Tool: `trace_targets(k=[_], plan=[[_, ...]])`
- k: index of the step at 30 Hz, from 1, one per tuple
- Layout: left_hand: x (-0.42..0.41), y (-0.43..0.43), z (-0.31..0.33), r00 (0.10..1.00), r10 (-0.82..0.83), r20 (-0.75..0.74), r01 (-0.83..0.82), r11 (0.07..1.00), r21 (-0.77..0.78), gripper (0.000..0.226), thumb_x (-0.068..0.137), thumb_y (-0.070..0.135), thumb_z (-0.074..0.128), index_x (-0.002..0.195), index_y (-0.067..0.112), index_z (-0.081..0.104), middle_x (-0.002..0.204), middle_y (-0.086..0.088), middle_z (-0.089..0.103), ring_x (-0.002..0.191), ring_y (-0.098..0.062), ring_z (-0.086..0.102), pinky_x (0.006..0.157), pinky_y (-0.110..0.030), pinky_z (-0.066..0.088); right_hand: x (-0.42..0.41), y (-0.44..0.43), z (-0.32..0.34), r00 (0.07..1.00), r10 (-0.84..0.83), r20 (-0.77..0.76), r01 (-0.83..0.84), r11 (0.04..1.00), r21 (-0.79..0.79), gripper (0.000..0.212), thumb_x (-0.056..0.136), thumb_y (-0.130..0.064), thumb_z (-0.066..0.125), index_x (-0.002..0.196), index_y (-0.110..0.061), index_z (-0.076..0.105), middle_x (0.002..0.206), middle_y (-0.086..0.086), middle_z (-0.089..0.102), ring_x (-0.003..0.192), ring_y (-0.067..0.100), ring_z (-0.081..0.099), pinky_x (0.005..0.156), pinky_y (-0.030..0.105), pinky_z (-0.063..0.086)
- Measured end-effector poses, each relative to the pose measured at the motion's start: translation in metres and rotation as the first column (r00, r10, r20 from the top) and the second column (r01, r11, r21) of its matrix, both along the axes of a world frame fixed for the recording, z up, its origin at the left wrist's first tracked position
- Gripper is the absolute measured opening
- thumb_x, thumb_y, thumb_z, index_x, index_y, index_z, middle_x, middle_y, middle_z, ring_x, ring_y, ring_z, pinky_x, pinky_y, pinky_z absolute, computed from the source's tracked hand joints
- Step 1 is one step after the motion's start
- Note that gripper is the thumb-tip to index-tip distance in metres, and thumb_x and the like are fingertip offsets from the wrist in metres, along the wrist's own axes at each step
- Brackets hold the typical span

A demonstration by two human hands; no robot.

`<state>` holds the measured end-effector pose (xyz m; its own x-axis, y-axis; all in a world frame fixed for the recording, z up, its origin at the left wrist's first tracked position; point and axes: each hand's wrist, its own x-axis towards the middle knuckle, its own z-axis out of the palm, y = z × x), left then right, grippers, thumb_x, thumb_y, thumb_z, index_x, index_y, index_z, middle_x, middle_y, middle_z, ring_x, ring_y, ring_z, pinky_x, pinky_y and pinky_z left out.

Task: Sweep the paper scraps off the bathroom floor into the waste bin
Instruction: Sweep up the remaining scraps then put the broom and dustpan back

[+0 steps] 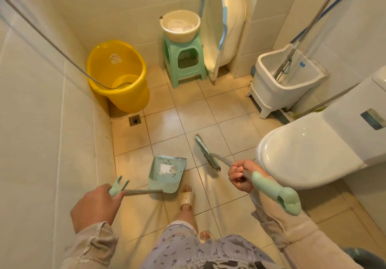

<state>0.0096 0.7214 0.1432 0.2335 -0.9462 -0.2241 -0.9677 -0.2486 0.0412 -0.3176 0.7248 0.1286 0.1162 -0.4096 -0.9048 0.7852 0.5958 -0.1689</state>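
A light green dustpan (167, 173) sits low over the tiled floor in front of my feet, with a white paper scrap (167, 169) and small dark specks inside it. My left hand (98, 206) grips the dustpan's long handle near its forked top. My right hand (242, 174) holds the green-handled broom (207, 153), whose brush head rests on the floor just right of the dustpan. No loose scraps show on the tiles around them. No waste bin is clearly in view; a dark rounded object shows at the bottom right corner.
A yellow bucket (119, 74) stands at the far left by a floor drain (134, 120). A green stool (183, 59) carries a cream basin (180, 25). A toilet (302, 151) fills the right side, with a white mop sink (286, 80) behind it.
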Motion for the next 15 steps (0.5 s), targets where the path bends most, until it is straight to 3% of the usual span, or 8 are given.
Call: trace_targets(k=[4, 8, 12, 15], plan=[[-0.015, -0.081, -0.003, 0.994, -0.107, 0.032, 0.107, 0.994, 0.001, 0.035, 0.085, 0.054, 0.056, 0.091, 0.023, 0.069, 0.065, 0.000, 0.062, 0.062, -0.022, 0.060, 0.046, -0.020, 0.035, -0.003, -0.054, -0.011, 0.998, -0.062, -0.001, 0.062, 0.998, 0.004, 0.024, 0.093, -0.001, 0.023, 0.075, -0.009, 0.036, 0.027, 0.001, 0.032, 0.016, 0.008, 0.031, 0.024, 0.007, 0.025], [-0.040, -0.164, 0.002, 0.957, -0.276, 0.086, 0.274, 0.961, 0.037, 0.034, 0.087, 0.055, 0.052, 0.102, 0.027, 0.066, 0.084, 0.001, 0.072, 0.080, -0.020, 0.068, 0.057, -0.023, 0.044, -0.008, -0.101, -0.016, 0.990, -0.143, -0.001, 0.143, 0.989, 0.041, 0.025, 0.093, -0.002, 0.022, 0.074, -0.011, 0.036, 0.026, 0.002, 0.032, 0.015, 0.009, 0.031, 0.024, 0.006, 0.025], [-0.068, -0.247, 0.013, 0.887, -0.451, 0.095, 0.452, 0.892, 0.020, 0.034, 0.087, 0.055, 0.051, 0.099, 0.027, 0.066, 0.082, 0.002, 0.072, 0.074, -0.019, 0.067, 0.058, -0.025, 0.049, -0.011, -0.137, -0.016, 0.972, -0.234, 0.000, 0.233, 0.969, 0.086, 0.027, 0.094, -0.004, 0.022, 0.071, -0.011, 0.035, 0.025, 0.002, 0.031, 0.014, 0.010, 0.030, 0.026, 0.004, 0.025], [-0.093, -0.299, 0.022, 0.842, -0.532, 0.094, 0.536, 0.843, -0.030, 0.031, 0.087, 0.053, 0.052, 0.091, 0.025, 0.066, 0.074, 0.003, 0.067, 0.068, -0.019, 0.063, 0.050, -0.023, 0.038, -0.016, -0.158, -0.015, 0.949, -0.316, -0.003, 0.315, 0.945, 0.085, 0.031, 0.093, -0.003, 0.021, 0.066, -0.011, 0.033, 0.024, 0.002, 0.031, 0.013, 0.011, 0.030, 0.027, 0.002, 0.026]])
